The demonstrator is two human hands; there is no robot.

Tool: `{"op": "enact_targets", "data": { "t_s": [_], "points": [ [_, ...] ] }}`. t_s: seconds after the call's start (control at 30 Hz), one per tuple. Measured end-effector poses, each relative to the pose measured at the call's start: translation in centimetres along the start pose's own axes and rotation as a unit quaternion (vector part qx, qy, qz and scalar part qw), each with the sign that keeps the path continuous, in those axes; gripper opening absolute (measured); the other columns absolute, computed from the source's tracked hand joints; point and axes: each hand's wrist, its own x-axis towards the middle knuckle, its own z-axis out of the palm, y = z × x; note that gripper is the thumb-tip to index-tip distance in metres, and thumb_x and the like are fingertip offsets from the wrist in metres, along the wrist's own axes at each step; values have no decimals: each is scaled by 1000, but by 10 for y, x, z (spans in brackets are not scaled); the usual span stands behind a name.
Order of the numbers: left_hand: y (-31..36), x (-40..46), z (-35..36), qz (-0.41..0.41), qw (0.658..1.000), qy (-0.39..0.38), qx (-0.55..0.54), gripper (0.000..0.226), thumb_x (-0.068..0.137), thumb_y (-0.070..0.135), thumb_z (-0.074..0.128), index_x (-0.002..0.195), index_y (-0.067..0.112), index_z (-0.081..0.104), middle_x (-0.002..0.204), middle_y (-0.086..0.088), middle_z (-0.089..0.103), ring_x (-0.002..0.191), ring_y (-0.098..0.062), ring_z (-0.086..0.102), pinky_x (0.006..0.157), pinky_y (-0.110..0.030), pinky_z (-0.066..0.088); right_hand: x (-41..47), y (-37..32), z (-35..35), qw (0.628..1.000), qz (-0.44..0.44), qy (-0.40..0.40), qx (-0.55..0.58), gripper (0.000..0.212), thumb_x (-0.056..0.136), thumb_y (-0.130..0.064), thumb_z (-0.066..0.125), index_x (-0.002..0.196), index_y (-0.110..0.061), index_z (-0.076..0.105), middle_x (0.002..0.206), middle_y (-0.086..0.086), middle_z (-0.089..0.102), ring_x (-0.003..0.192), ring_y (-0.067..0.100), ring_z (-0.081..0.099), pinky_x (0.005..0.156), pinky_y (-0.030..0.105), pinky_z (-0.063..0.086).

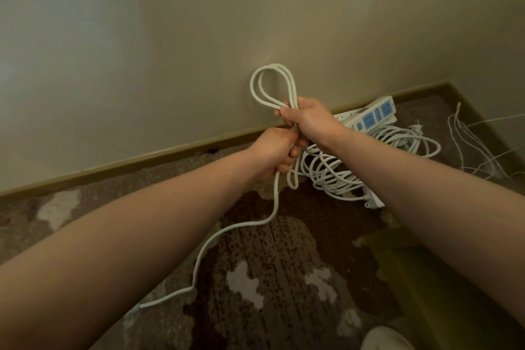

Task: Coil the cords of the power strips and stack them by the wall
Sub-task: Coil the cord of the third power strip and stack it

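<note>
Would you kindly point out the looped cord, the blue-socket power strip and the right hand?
Looped cord [265, 85]: head view, on the raised loop's left strand.
Blue-socket power strip [375, 116]: head view, on its socket face.
Right hand [308, 116]: head view, on the hand's back.

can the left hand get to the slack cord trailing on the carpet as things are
Probably not yet: the left hand is closed on the cord with the right hand; the carpet itself looks unobstructed.

- Looks like an indoor room, perhaps a home or hotel.
- Plain beige wall [199, 23] across the upper frame.
- Brown baseboard [142, 160] beneath.
- Patterned brown carpet [284, 250] filling the lower frame.
</note>
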Motion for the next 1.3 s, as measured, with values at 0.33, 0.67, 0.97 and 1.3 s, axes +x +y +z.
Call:
{"op": "enact_targets", "data": {
  "t_s": [0.33, 0.67, 0.97, 1.3],
  "points": [
    [-69, -26, -42, 65, 985, 137, 83, 15, 101, 23, 36, 113, 19, 43, 62, -6, 42, 44, -14, 34, 43, -23, 27, 3, 7, -6, 996, -5, 41, 81, 16, 104, -15, 42, 89, -15, 46, 61, -2, 49, 54, 17, 58, 62, 33, 47],
    [-62, -14, 8, 21, 992, 95, 80, 26, 99, 18, 38, 95, 7, 61, 55, 0, 39, 43, -12, 32, 44, -25, 24, 1, 8, 2, 980, 24, 125, 152, 16, 103, -7, 42, 90, -11, 51, 66, 2, 40, 59, 14, 42, 59, 24, 44],
    [-58, -22, -11, 23, 997, 38, 55, 25, 102, 19, 34, 101, 10, 57, 54, 1, 32, 30, -1, 28, 34, -12, 24, -11, 12, 12, 991, -4, 131, 5, 19, 104, -20, 43, 86, -18, 49, 65, 2, 43, 49, 16, 46, 65, 42, 55],
    [-66, -45, -48, -7, 994, -6, 106, 33, 103, 27, 28, 111, 15, 57, 48, 7, 30, 38, -6, 25, 40, -18, 26, -16, -3, 3, 996, -30, 71, 50, 24, 106, -15, 37, 88, -13, 53, 60, 2, 42, 47, 15, 44, 53, 27, 39]
  ]
}}
